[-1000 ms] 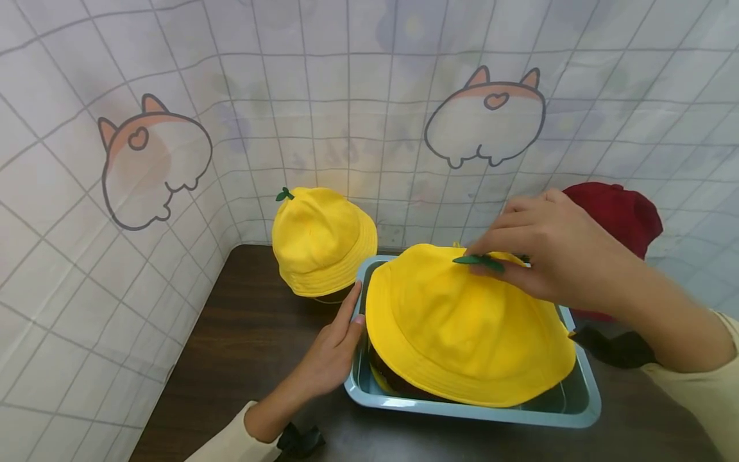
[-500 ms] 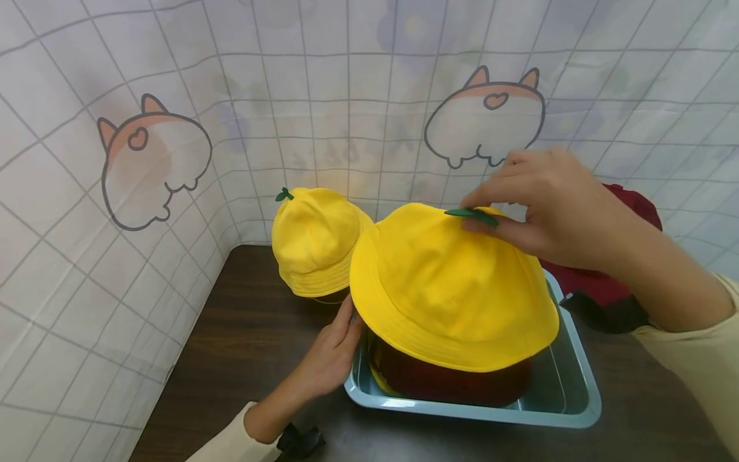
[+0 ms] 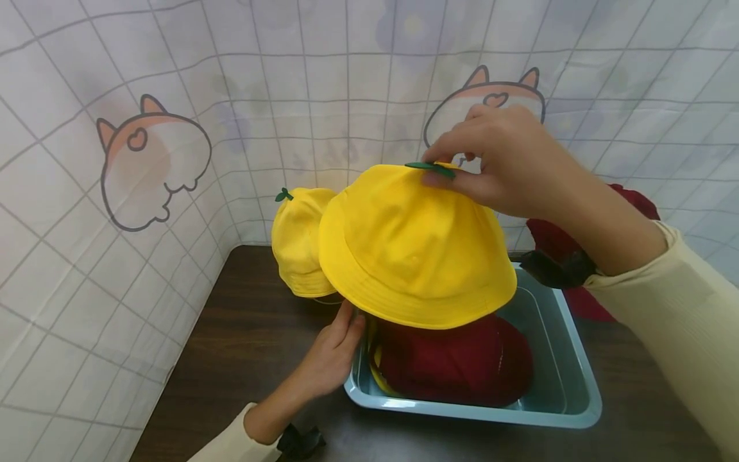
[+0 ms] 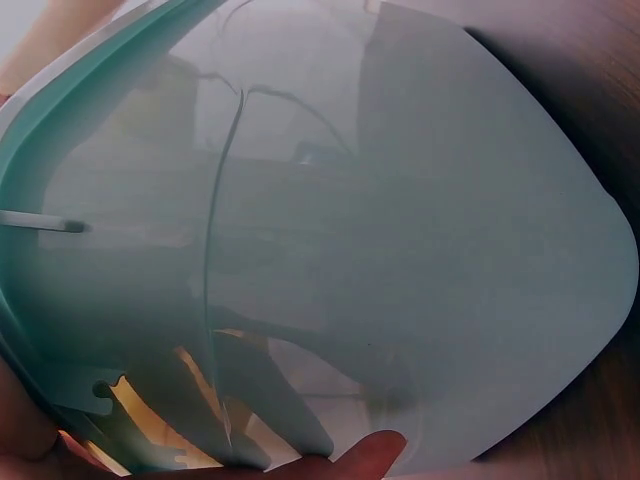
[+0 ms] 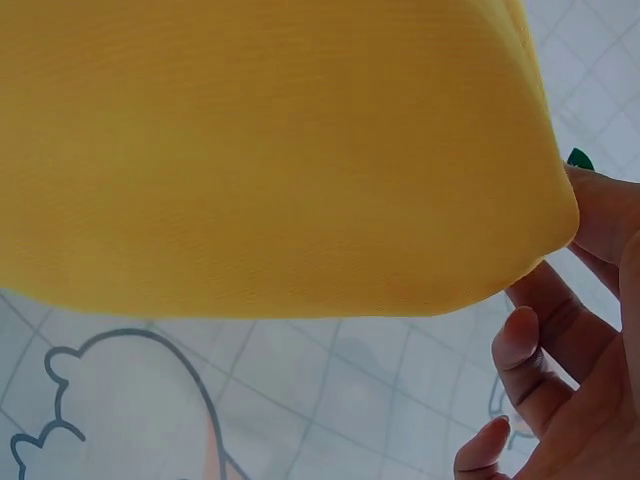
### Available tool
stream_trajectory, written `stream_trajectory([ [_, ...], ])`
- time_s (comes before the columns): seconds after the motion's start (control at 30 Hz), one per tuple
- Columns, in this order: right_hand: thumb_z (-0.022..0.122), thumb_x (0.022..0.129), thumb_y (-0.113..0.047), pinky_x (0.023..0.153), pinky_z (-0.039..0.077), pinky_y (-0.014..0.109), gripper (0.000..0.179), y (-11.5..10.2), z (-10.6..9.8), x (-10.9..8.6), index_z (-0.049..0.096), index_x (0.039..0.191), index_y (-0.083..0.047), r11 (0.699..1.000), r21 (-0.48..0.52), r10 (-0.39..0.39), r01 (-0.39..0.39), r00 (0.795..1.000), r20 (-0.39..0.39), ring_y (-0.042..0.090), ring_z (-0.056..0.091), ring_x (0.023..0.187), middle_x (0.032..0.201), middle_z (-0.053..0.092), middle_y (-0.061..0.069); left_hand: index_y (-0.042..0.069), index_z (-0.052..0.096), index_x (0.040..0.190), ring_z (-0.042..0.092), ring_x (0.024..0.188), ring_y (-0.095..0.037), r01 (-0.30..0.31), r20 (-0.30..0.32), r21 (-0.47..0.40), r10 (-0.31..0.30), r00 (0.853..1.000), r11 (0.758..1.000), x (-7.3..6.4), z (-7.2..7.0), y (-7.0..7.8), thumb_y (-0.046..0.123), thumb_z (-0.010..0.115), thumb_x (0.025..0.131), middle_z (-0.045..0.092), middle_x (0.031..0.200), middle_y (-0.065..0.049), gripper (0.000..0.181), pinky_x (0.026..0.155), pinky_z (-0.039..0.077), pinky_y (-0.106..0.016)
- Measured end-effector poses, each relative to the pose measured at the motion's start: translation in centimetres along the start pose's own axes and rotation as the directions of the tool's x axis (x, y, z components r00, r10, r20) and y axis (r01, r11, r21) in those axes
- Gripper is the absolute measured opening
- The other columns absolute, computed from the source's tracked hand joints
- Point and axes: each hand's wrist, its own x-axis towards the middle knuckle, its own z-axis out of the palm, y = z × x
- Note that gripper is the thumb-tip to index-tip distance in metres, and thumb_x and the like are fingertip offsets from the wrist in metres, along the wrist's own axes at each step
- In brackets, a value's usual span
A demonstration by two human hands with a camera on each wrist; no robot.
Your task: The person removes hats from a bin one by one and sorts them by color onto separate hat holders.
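My right hand [image 3: 508,157] pinches a yellow bucket hat [image 3: 418,247] by its crown, at the green leaf ornament [image 3: 430,168]. The hat hangs brim down above a light blue plastic tray [image 3: 568,359]. Its crown fills much of the right wrist view, with fingertips at its tip. My left hand [image 3: 329,353] holds the tray's left edge, thumb by the rim; in the left wrist view some fingers touch the outer wall [image 4: 480,230]. In the tray lies a dark red cap [image 3: 456,366], with a yellow brim edge [image 3: 378,372] showing at its left.
A smaller yellow hat [image 3: 300,247] with a green sprout stands behind the tray's left side, partly covered by the lifted hat. Dark red hats [image 3: 589,305] stand at the right behind my forearm. A tile-patterned cloth [image 3: 323,77] backs the dark wooden table [image 3: 231,359].
My right hand has lifted the yellow bucket hat up out of the tray and leftward, which uncovers the dark red cap beneath. My left hand has stayed on the tray's edge.
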Motion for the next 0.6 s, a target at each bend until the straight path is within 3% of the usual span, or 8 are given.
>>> stream_trajectory([
  [0.13,0.077,0.093,-0.021,0.071,0.049,0.039,0.020,0.4,0.3,1.6,0.079,0.108,-0.007,1.000,-0.015,0.017,-0.017,1.000,0.001,0.025,0.058,0.081,0.097,0.079,0.007,0.014,0.020,0.164,0.047,0.141,-0.031,-0.004,-0.001,0.003,0.004,1.000,1.000,0.1,0.0,0.0,0.032,0.035,0.113,0.046,0.155,-0.022,0.056,0.117,0.036,-0.056],
  [0.3,0.071,0.098,-0.026,0.079,0.050,0.041,0.024,0.7,0.5,3.9,0.079,0.111,-0.008,0.998,0.003,0.069,-0.069,0.998,-0.003,0.028,0.059,0.088,0.102,0.078,0.008,0.025,0.014,0.166,0.048,0.140,-0.028,-0.006,0.012,-0.032,0.007,1.000,0.999,0.1,-0.1,-0.2,0.035,0.034,0.113,0.047,0.155,-0.018,0.057,0.118,0.035,-0.054],
  [0.4,0.069,0.099,-0.029,0.082,0.050,0.039,0.026,0.7,0.6,5.4,0.078,0.112,-0.009,0.995,0.021,0.099,-0.099,0.995,0.001,0.028,0.059,0.090,0.104,0.077,0.008,0.033,0.009,0.165,0.043,0.145,-0.026,-0.008,0.033,-0.056,0.010,0.999,0.998,0.2,-0.1,-0.3,0.036,0.034,0.113,0.039,0.162,-0.010,0.058,0.121,0.032,-0.053],
  [0.47,0.067,0.100,-0.031,0.082,0.049,0.038,0.027,0.7,0.7,6.3,0.078,0.113,-0.010,0.992,0.026,0.123,-0.124,0.992,0.008,0.027,0.058,0.092,0.105,0.077,0.008,0.034,0.008,0.165,0.035,0.150,-0.025,-0.017,0.042,-0.074,0.020,0.999,0.997,0.1,-0.2,-0.3,0.036,0.035,0.113,0.022,0.170,0.000,0.059,0.122,0.029,-0.054],
  [0.6,0.064,0.101,-0.035,0.084,0.046,0.036,0.030,0.5,1.3,7.9,0.077,0.116,-0.012,0.985,0.032,0.172,-0.172,0.985,0.016,0.027,0.055,0.094,0.109,0.076,0.006,0.032,0.007,0.165,0.031,0.153,-0.024,-0.022,0.051,-0.095,0.027,0.998,0.995,0.1,-0.2,-0.4,0.034,0.035,0.113,0.018,0.170,0.005,0.060,0.124,0.025,-0.053],
])
